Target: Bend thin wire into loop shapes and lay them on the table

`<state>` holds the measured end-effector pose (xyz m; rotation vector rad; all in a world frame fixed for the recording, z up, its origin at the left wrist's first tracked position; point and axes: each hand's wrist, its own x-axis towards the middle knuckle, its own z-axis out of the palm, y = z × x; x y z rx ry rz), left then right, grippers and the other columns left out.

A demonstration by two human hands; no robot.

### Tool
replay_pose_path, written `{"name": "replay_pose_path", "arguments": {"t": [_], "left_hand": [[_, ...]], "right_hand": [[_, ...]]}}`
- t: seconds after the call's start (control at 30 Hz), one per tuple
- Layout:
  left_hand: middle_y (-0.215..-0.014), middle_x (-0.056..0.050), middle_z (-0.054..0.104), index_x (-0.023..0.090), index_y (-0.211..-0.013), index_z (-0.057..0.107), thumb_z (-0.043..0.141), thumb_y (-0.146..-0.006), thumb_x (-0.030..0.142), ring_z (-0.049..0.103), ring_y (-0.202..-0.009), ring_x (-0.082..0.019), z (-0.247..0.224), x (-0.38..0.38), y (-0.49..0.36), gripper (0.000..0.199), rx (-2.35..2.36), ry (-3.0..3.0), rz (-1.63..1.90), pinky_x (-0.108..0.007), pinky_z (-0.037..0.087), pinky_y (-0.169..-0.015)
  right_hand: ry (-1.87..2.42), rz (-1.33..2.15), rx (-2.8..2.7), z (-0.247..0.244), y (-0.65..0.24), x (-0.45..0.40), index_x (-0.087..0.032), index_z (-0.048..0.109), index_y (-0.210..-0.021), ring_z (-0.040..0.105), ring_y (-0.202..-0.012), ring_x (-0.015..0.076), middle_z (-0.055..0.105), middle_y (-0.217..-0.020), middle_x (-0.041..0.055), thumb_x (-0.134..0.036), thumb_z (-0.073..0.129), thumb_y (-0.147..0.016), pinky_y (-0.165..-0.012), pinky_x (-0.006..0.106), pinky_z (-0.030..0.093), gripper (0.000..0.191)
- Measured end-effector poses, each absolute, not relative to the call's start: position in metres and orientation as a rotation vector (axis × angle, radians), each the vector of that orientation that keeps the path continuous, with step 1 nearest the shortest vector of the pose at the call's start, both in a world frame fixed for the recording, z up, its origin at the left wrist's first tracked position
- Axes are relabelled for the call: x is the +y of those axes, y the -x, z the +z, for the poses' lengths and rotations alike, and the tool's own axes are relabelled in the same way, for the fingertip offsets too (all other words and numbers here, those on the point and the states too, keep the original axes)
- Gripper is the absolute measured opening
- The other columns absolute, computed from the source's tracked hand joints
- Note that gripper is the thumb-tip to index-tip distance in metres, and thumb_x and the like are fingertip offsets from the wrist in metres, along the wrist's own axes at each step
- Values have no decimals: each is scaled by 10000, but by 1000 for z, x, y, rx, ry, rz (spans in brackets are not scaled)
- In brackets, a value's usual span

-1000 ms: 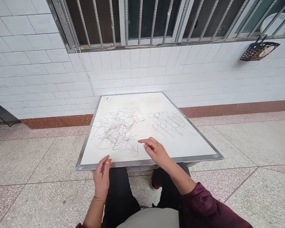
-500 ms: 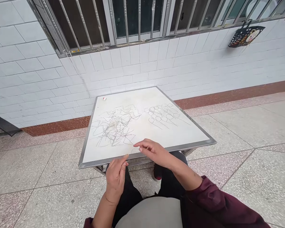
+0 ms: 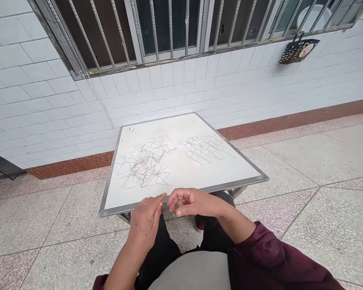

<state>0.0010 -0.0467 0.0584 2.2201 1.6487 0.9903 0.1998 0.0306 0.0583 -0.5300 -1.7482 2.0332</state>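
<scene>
Near the front edge of the white table (image 3: 187, 177), my left hand (image 3: 145, 220) is closed, thumb against forefinger, pinching a thin wire (image 3: 165, 202) of which only a little shows. Just to its right is my right hand (image 3: 196, 202), fingers loosely curved and thumb apart, its fingertips close to the wire. A tangled pile of thin, bent wires (image 3: 147, 163) lies on the left half of the tabletop. On the right half are several wires with a round loop at one end (image 3: 204, 146), lying side by side.
A small red-and-white object (image 3: 131, 129) sits at the far left corner of the table. Behind stands a white tiled wall (image 3: 157, 94) with a barred window above. A dark patterned bag (image 3: 299, 51) hangs from the bars at right. Speckled floor tiles (image 3: 78, 241) surround the table.
My right hand has come down and back off the tabletop toward the left hand, its fingers now more curled. The left hand keeps its pinch. The view has shifted slightly.
</scene>
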Motion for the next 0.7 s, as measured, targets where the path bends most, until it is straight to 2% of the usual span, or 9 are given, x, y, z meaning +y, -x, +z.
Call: {"name": "replay_pose_path", "arguments": {"t": [0.13,0.33,0.43,0.53,0.63,0.7], "left_hand": [[-748,-8,621,251,-1214,580,383,-961,237,580,-721,-158,62,-48,0,321,1622,-2161,956,-282,458,-678],[-754,-25,624,246,-1260,544,380,-954,197,540,-694,-178,67,-46,-3,350,1639,-2472,793,-293,435,-617],[-737,-29,616,234,-1261,541,372,-954,180,528,-674,-175,74,-45,-6,354,1622,-2565,742,-287,432,-599],[-704,-28,601,227,-1242,558,368,-956,186,523,-658,-174,79,-45,-10,346,1592,-2600,732,-282,429,-583],[-725,-34,601,228,-1252,553,357,-957,198,520,-671,-178,79,-44,-12,355,1562,-2566,756,-295,436,-600],[-779,-42,615,240,-1266,544,347,-960,218,536,-721,-183,76,-43,-10,364,1538,-2459,791,-313,452,-647]], "right_hand": [[371,2247,-1520,52,-206,32,-156,601,-1050,449,-603,43,541,-949,54,-479,634,-817,-404,140,210,400],[285,2386,-1598,42,-206,31,-132,601,-1104,501,-641,52,525,-943,65,-408,665,-817,-400,127,254,403],[158,2462,-1549,38,-206,28,-108,601,-1100,519,-635,64,543,-917,70,-461,688,-777,-387,131,281,487],[150,2434,-1491,38,-203,22,-100,616,-987,499,-579,55,563,-808,41,-424,740,-732,-393,136,299,431],[354,2305,-1455,42,-200,14,-127,590,-830,423,-500,26,510,-658,-34,-315,763,-723,-398,128,267,277],[512,2169,-1450,47,-198,11,-142,581,-813,398,-480,22,476,-620,-60,-318,747,-736,-397,129,253,255]]}}
